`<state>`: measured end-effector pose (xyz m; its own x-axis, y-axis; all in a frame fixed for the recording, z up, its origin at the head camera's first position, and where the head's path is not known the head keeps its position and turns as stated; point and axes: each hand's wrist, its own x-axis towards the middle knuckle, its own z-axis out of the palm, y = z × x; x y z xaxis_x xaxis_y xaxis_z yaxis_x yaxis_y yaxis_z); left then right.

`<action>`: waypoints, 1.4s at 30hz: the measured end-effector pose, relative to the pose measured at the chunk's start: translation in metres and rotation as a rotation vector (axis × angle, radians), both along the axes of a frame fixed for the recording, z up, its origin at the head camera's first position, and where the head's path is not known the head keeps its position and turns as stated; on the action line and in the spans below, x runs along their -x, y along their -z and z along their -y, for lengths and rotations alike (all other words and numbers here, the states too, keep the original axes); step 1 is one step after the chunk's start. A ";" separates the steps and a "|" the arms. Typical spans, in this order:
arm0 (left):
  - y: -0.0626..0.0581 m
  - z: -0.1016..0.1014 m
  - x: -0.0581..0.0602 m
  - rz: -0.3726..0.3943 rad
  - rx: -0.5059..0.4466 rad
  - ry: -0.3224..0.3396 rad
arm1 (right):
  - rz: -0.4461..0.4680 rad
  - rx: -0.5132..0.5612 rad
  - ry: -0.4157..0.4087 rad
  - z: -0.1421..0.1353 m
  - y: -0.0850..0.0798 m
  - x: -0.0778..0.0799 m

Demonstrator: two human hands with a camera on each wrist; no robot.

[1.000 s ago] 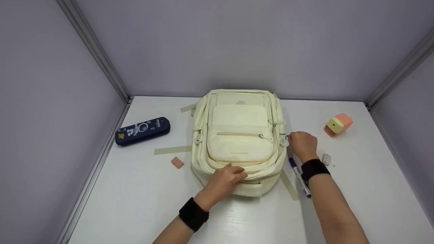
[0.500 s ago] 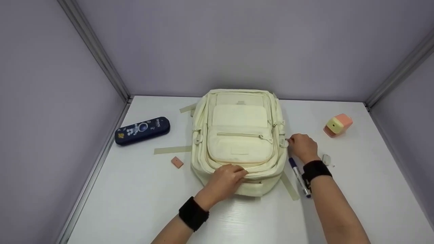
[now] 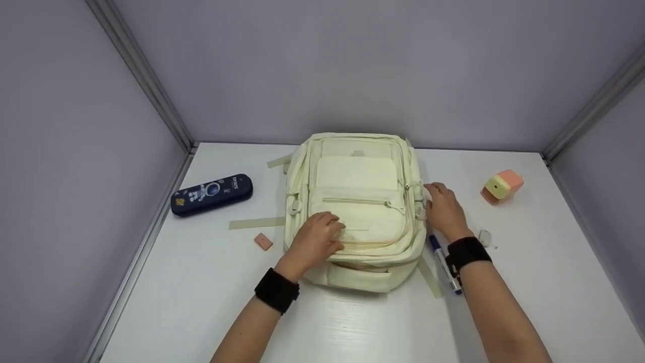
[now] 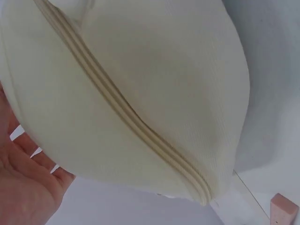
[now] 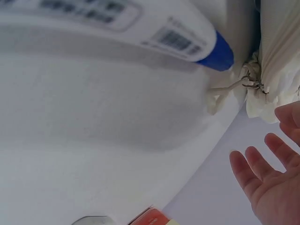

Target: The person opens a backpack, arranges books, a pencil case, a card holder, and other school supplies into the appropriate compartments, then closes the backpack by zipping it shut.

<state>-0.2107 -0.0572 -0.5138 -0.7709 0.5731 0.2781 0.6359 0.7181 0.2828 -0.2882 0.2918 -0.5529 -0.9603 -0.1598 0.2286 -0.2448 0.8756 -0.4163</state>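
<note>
A cream backpack (image 3: 360, 201) lies front side up on the white table. My left hand (image 3: 315, 239) is over the lower left of its front pocket, fingers loosely bent and holding nothing. In the left wrist view, its fingers (image 4: 42, 159) show along the edge of the bag fabric, below a zip seam (image 4: 126, 112). By the bag's right side, my right hand (image 3: 446, 212) has its fingers spread and nothing in its grasp. A zipper pull (image 5: 253, 84) with a cord loop hangs near those fingers in the right wrist view.
A blue-capped marker (image 3: 445, 264) lies beside the right wrist. A small clear object (image 3: 485, 237) and a pink-and-yellow gadget (image 3: 503, 185) are farther right. On the left are a navy pencil case (image 3: 211, 195) and a pink eraser-like block (image 3: 263, 241). Grey walls enclose the table.
My left hand has left the bag's lower edge and moved up and left over the front pocket. The right hand's pinching fingers have loosened and spread at the bag's side.
</note>
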 end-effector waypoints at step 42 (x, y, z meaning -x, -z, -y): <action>0.034 -0.002 0.000 0.128 0.022 -0.104 | -0.025 0.046 0.106 0.033 -0.007 0.011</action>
